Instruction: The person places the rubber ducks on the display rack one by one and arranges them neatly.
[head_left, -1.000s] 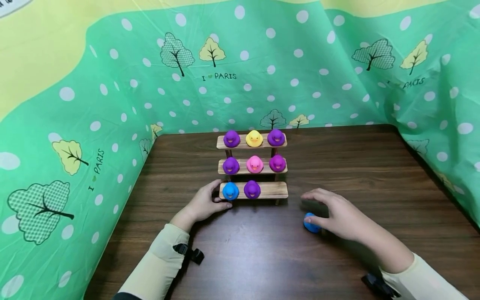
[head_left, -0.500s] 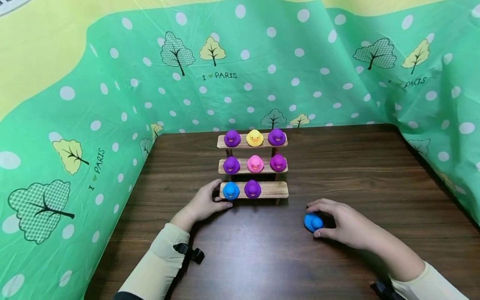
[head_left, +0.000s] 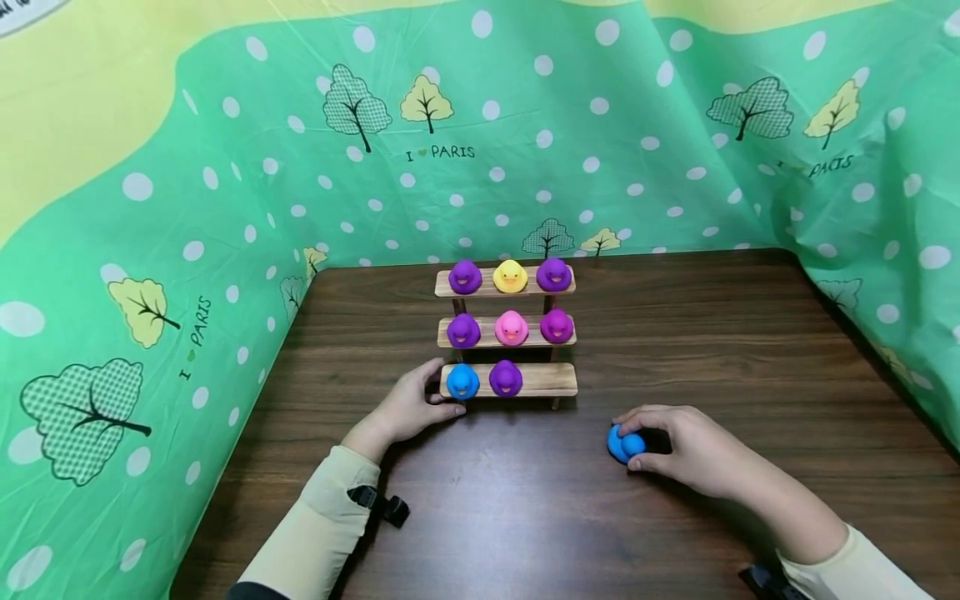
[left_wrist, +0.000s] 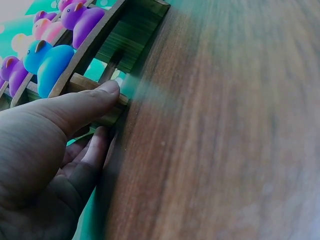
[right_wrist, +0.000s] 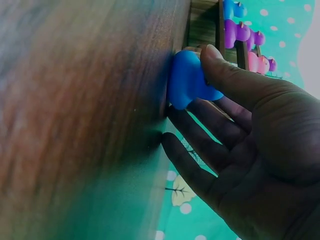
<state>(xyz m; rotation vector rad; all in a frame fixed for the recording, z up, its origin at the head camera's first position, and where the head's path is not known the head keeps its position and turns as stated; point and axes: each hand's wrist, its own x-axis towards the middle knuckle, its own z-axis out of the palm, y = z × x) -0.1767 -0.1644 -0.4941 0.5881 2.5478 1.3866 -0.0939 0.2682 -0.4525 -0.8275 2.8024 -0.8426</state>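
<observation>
A three-tier wooden display stand (head_left: 551, 381) holds small rubber ducks. My left hand (head_left: 408, 406) grips the stand at the left end of its lowest tier; in the left wrist view the thumb lies on a wooden part below the shelf, fingers behind it. To the right, a loose blue rubber duck (head_left: 622, 443) sits on the table facing away from me. My right hand (head_left: 693, 454) pinches this duck between thumb and index finger, while the other fingers are spread below, as the right wrist view shows.
On the lowest tier stand a blue duck (head_left: 462, 381) and a purple duck (head_left: 506, 378), with bare wood to their right. A pink duck (head_left: 512, 328) and a yellow duck (head_left: 511, 276) stand between purple ones above. Green dotted cloth (head_left: 495, 108) surrounds the dark wooden table (head_left: 495, 517).
My right hand has drawn back towards me and lowered round the loose blue duck, its fingers closing onto it. The left hand stays on the stand.
</observation>
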